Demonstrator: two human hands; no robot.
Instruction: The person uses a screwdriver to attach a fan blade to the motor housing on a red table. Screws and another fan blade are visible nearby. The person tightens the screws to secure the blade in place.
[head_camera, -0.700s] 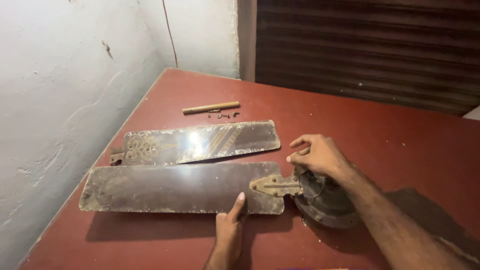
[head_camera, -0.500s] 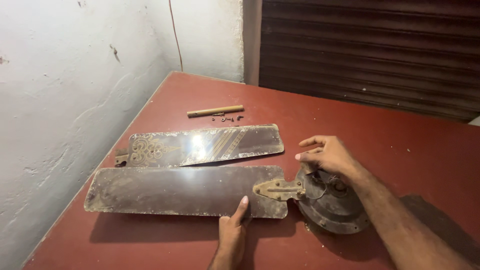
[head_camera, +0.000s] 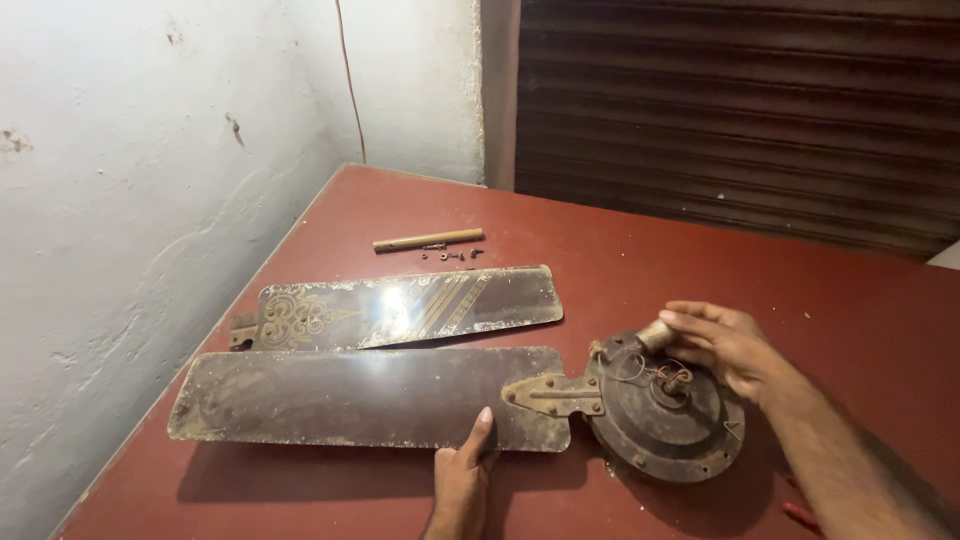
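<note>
My left hand (head_camera: 462, 478) flat, fingers pressing dusty brown fan blade (head_camera: 365, 397) — stiff, light. My right hand (head_camera: 725, 345) curled over round dark metal motor housing (head_camera: 665, 420) at 3 o'clock — heavy; grip rim.

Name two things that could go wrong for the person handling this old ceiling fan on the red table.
The left hand presses only the near edge of the attached blade, so its bracket could twist if the motor under the right hand shifts. The small screws lie loose by the rod and might roll away.
</note>
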